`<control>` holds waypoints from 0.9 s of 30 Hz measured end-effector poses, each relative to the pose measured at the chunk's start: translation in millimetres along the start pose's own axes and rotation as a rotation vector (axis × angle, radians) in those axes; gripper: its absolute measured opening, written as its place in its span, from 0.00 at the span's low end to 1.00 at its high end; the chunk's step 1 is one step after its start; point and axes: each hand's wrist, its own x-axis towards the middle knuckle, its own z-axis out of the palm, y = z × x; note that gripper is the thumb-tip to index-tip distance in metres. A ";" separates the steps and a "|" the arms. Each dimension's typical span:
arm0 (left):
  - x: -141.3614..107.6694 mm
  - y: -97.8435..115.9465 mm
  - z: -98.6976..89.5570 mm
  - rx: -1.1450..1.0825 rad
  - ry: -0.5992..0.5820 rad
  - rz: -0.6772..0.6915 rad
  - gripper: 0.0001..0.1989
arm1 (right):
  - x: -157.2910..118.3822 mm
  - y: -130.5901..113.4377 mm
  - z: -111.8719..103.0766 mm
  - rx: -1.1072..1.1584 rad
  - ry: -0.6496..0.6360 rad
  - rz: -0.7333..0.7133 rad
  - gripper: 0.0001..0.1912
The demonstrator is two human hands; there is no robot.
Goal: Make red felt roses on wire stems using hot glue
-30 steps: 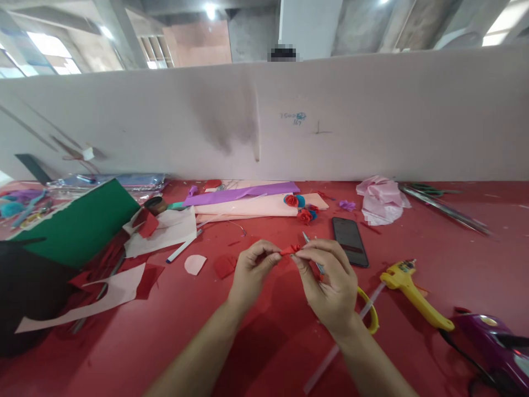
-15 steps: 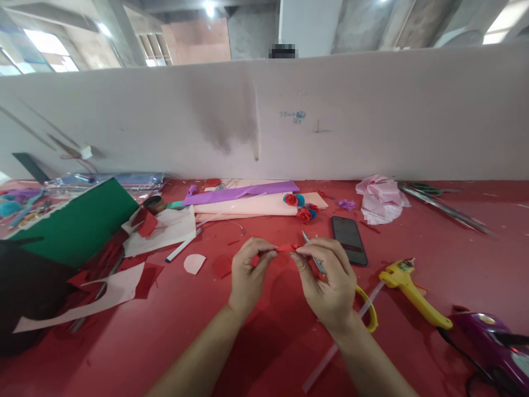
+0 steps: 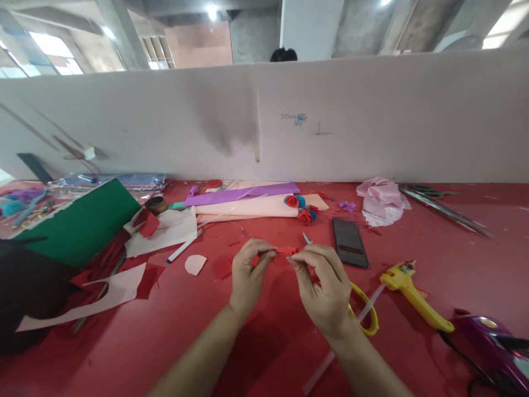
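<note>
A small piece of red paper (image 3: 286, 251) is stretched between my two hands above the red table (image 3: 173, 353). My left hand (image 3: 249, 273) pinches its left end between thumb and fingers. At the other end, my right hand (image 3: 324, 286) closes thumb and fingertips on the red paper. Scissors with yellow handles (image 3: 374, 320) lie partly beneath my right hand and wrist, their tip showing behind it. Left of my left hand are a red paper petal (image 3: 223, 267) and a pale pink one (image 3: 195, 264).
A phone (image 3: 350, 242), a yellow glue gun (image 3: 417, 292) and a purple device (image 3: 491, 342) lie to the right. Red and blue paper flowers (image 3: 305, 216) sit behind my hands. A green board (image 3: 82, 223) and paper scraps are at left; a white partition (image 3: 165, 127) stands behind.
My right hand has shifted slightly left and down, its fingertips moving along the red paper. My left hand has barely moved. The view has shifted slightly.
</note>
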 end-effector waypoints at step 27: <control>-5.1 -5.0 14.6 -0.657 -0.166 -0.506 0.14 | -6.4 8.6 21.7 0.555 -0.208 0.657 0.11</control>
